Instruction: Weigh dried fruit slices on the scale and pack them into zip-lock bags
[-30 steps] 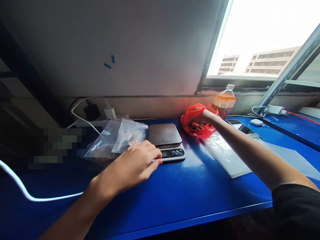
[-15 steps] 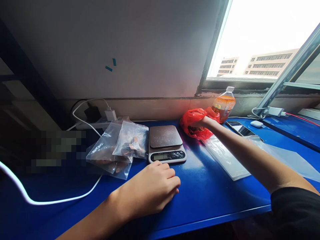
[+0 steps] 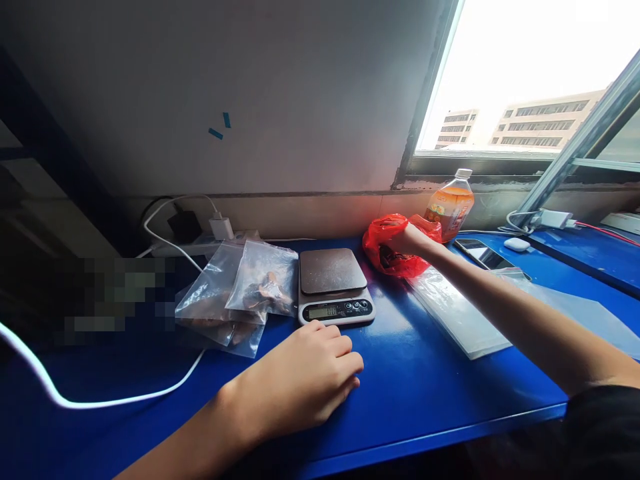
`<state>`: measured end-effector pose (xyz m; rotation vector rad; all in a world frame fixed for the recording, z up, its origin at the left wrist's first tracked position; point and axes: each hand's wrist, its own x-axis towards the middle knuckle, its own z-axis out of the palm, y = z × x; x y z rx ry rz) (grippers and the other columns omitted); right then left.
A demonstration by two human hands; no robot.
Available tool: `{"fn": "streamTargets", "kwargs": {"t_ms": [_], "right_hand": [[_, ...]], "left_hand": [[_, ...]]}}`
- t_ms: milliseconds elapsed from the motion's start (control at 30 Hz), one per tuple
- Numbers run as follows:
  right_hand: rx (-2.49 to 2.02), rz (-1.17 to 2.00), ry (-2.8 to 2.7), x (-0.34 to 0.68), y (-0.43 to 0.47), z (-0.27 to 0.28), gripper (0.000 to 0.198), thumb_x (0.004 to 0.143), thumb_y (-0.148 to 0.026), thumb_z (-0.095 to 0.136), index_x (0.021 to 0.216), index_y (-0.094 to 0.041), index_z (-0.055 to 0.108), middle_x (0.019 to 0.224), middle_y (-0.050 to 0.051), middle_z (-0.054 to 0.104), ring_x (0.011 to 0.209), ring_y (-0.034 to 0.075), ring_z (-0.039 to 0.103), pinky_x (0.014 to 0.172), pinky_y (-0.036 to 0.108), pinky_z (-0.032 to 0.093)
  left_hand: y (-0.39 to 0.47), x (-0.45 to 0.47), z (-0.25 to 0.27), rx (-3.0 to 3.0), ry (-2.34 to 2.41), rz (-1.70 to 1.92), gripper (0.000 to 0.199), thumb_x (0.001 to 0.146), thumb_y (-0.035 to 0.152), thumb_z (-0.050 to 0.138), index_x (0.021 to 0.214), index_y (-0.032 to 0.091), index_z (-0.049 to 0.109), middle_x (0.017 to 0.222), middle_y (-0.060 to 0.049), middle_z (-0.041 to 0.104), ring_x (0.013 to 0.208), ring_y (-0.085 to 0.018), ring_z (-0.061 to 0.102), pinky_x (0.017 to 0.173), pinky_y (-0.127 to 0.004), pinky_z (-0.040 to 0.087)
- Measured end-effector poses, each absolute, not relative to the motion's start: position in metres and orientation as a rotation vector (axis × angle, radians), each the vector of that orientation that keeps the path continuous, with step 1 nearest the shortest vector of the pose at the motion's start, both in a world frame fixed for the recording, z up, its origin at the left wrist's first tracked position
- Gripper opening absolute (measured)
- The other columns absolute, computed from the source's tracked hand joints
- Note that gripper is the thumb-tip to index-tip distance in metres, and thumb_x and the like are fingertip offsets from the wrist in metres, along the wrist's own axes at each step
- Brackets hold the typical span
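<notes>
Blue tabletop (image 3: 425,400) is seen from the head camera, set against a grey wall (image 3: 280,93) and lit by a window (image 3: 510,67) at the upper right. Near the middle, a digital scale (image 3: 333,273) is placed with its metal plate bare and its small display lit. Just in front of it the left hand (image 3: 313,373) is held with fingers loosely curled; whether anything is gripped beneath them cannot be told. To the scale's right, the right hand (image 3: 407,239) is sunk into a red plastic bag (image 3: 374,250), where dark, dried-looking pieces (image 3: 393,259) are partly seen; its fingers are hidden, so their grip cannot be told. Clear bags holding brownish pieces (image 3: 263,280) are laid left of the scale. Behind the red bag an orange-labelled bottle (image 3: 450,205) is stood; flat clear bags (image 3: 465,320) are stacked under the right forearm.
</notes>
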<state>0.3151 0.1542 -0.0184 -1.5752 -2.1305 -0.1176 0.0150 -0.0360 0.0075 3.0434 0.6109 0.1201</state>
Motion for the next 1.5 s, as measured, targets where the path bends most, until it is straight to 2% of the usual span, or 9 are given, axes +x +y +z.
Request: {"fn": "streamTargets", "kwargs": {"t_ms": [100,167,333,467,600,767,933,1233,1500], "right_hand": [[-1.585,-0.124,-2.118,0.320,0.138,-0.011,0.006,0.084,-0.015,0.065,0.088,-0.016,0.069,0.093,0.006,0.068,0.083,0.017,0.062,0.079,0.031,0.052],[-1.595,-0.142,-2.054,0.325,0.129,-0.007,0.010,0.077,-0.012,0.065,0.084,-0.017,0.071,0.089,0.008,0.068,0.082,0.020,0.062,0.077,0.031,0.050],[-1.614,-0.162,-1.747,0.344,0.116,-0.003,0.022,0.074,-0.020,0.065,0.095,-0.017,0.072,0.094,0.009,0.068,0.082,0.021,0.063,0.083,0.037,0.051],[-1.599,-0.064,-1.560,0.353,0.103,-0.002,0.023,0.077,-0.028,0.064,0.095,-0.015,0.070,0.091,0.009,0.070,0.074,0.020,0.066,0.073,0.036,0.054],[-1.370,0.137,-1.497,0.326,0.064,0.008,0.028,0.081,-0.038,0.065,0.099,-0.017,0.067,0.092,0.008,0.071,0.078,0.020,0.069,0.068,0.032,0.057],[-1.019,0.383,-1.782,0.251,0.031,0.004,0.019,0.080,-0.032,0.068,0.095,-0.020,0.067,0.103,0.008,0.069,0.079,0.017,0.068,0.072,0.032,0.057],[-1.049,0.772,-1.738,0.206,0.062,-0.018,0.024,0.079,-0.035,0.069,0.094,-0.016,0.066,0.085,0.006,0.072,0.077,0.018,0.070,0.066,0.028,0.056],[-1.088,0.400,-1.774,0.214,0.054,-0.019,0.018,0.083,-0.022,0.060,0.097,-0.017,0.070,0.102,0.007,0.070,0.090,0.017,0.068,0.078,0.028,0.056],[-1.278,0.192,-1.967,0.234,0.050,-0.014,0.018,0.085,-0.019,0.055,0.089,-0.018,0.073,0.091,0.007,0.075,0.085,0.020,0.067,0.079,0.032,0.051]], "left_hand": [[-0.036,0.016,0.008,3.032,0.623,0.105,0.011,0.093,0.020,0.056,0.084,0.018,0.061,0.084,-0.002,0.065,0.077,-0.019,0.060,0.068,-0.032,0.043],[-0.036,0.017,0.007,3.031,0.626,0.094,0.012,0.093,0.020,0.055,0.084,0.018,0.062,0.084,-0.002,0.065,0.077,-0.019,0.060,0.069,-0.033,0.043],[-0.037,0.017,0.007,3.035,0.618,0.101,0.011,0.094,0.020,0.055,0.085,0.018,0.062,0.084,-0.002,0.064,0.076,-0.019,0.060,0.069,-0.032,0.043],[-0.037,0.016,0.006,3.044,0.606,0.111,0.010,0.093,0.019,0.056,0.085,0.018,0.062,0.085,-0.002,0.064,0.075,-0.018,0.060,0.070,-0.032,0.043],[-0.036,0.017,0.005,3.041,0.602,0.144,0.010,0.093,0.020,0.056,0.086,0.018,0.063,0.084,-0.003,0.065,0.076,-0.018,0.060,0.069,-0.032,0.044],[-0.034,0.018,0.003,3.046,0.610,0.120,0.011,0.094,0.020,0.055,0.090,0.018,0.065,0.086,-0.004,0.065,0.081,-0.020,0.061,0.073,-0.033,0.045],[-0.036,0.017,0.006,3.052,0.605,0.084,0.014,0.095,0.023,0.053,0.089,0.018,0.064,0.088,-0.004,0.065,0.082,-0.019,0.061,0.076,-0.033,0.046],[-0.042,0.016,0.007,3.071,0.563,0.052,0.012,0.095,0.022,0.054,0.087,0.018,0.062,0.085,-0.003,0.063,0.077,-0.019,0.059,0.073,-0.034,0.044],[-0.041,0.017,0.009,3.044,0.574,0.033,0.011,0.095,0.021,0.054,0.087,0.018,0.062,0.085,-0.002,0.063,0.078,-0.019,0.060,0.073,-0.034,0.044]]}}
